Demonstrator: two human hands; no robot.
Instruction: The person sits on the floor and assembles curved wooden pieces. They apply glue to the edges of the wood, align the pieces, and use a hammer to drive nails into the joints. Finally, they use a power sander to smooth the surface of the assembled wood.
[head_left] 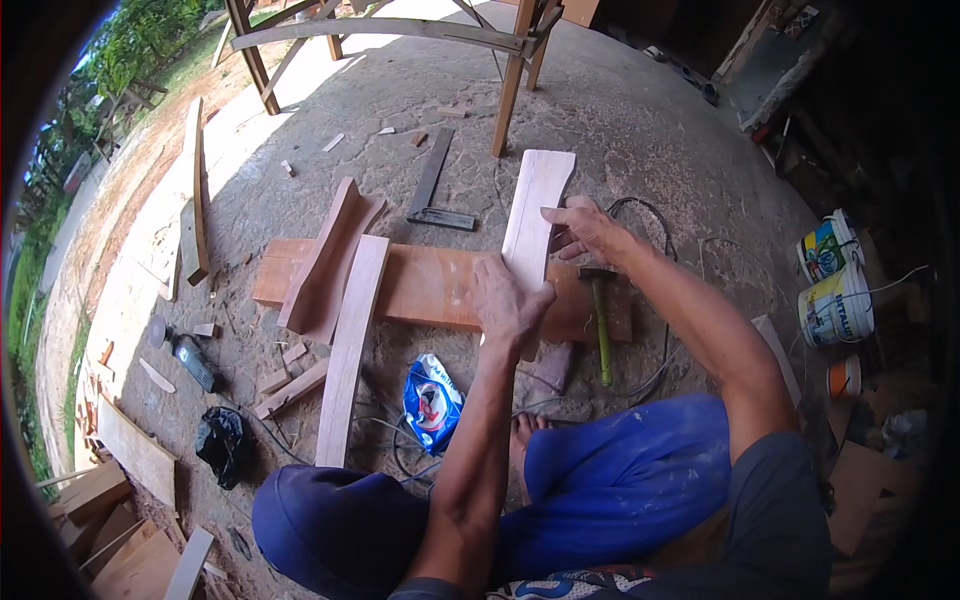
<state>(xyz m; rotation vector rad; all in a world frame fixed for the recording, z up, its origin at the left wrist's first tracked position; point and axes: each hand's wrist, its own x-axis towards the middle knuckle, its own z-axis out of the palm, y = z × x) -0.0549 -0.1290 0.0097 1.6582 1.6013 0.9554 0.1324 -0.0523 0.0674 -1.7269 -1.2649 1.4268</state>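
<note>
A pale, shaped wooden board [538,190] with a line along its face is held tilted up in front of me. My left hand [510,302] is closed round its lower part. At the board's right edge is my right hand [590,230], its thumb on the face and its other fingers curled beside the edge. Beneath lies a thick reddish-brown plank [430,285] on the floor. A hammer [601,325] with a green handle rests across the plank's right part. Another pale curved board [355,340] and a brown shaped piece [325,265] lie over its left part.
A dark L-shaped square [436,185] lies beyond the plank. An angle grinder [192,360], a black plastic bag [222,445] and a blue packet [432,405] are nearer me. Paint buckets [838,300] stand at right, a wooden frame [510,95] at the back. Cables run along the floor.
</note>
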